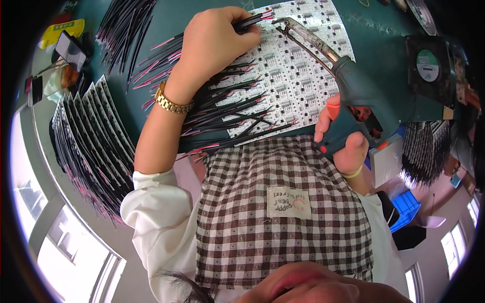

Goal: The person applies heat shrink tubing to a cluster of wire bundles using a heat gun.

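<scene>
My left hand [220, 38] is closed, thumb and fingers pinching a black cable [248, 22] with stripped, coloured wire ends. These ends lie over the far edge of a white circuit board panel [298, 65] covered with rows of small black parts. My right hand [348, 149] is wrapped round the grip of a dark green soldering gun [361, 101] with an orange trigger. Its metal tip and thin feed tube point left, just right of the wire ends; whether they touch I cannot tell. Several black cables [227, 113] lie side by side along the panel's left edge, partly beneath my left forearm.
A loose bundle of black cables [126, 28] lies at the far left. Nearer, a stack of panels [91, 131] with cables attached stands upright. On the right are a black spool [428, 65], more cabled boards [427, 151] and a blue crate [405, 209]. A yellow packet [61, 33] sits far left.
</scene>
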